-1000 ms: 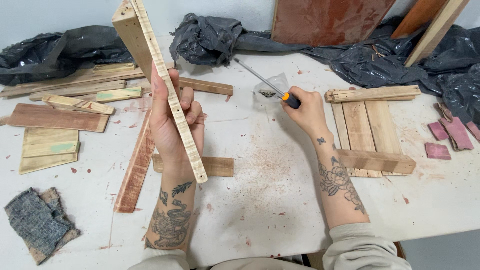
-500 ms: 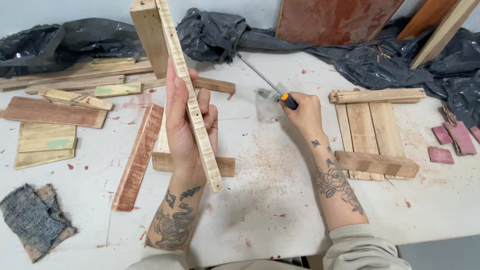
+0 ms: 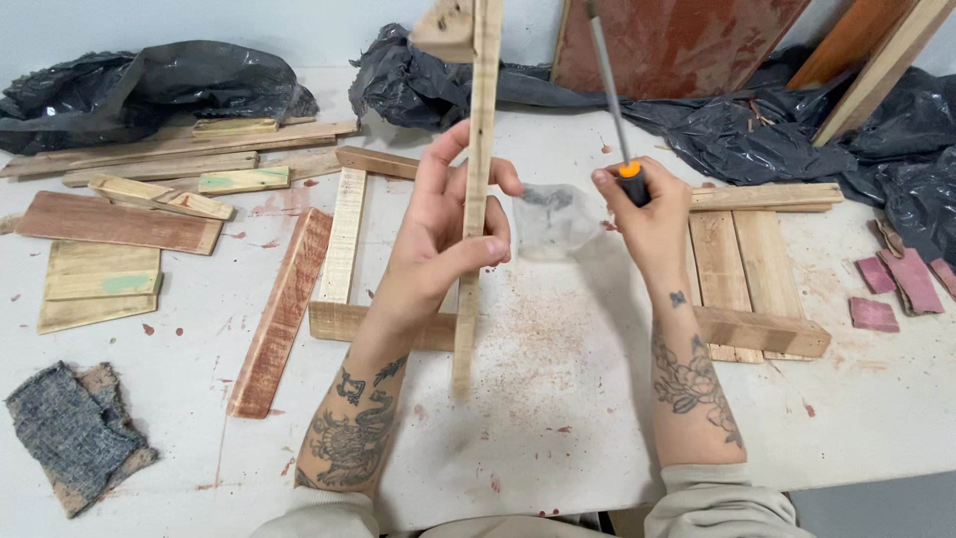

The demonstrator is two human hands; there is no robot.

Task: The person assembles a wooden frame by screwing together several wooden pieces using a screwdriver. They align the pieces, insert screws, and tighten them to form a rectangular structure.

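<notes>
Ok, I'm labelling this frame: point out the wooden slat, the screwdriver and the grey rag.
wooden slat [image 3: 476, 149], head view, mid-length edge.
screwdriver [image 3: 630, 177], head view, orange-black handle.
grey rag [image 3: 75, 433], head view, centre.

The left hand [image 3: 438, 249] is swinging the wooden slat [image 3: 476, 199] from a slant to nearly upright — edge-on now — while the right hand [image 3: 647, 214] is lifting the screwdriver [image 3: 615, 105] off the tabletop [image 3: 558, 418], shaft pointing upward

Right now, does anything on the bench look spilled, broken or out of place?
Reddish sawdust lies scattered over the white table under the slat the left hand holds upright. Reddish broken chips lie at the right edge.
</notes>
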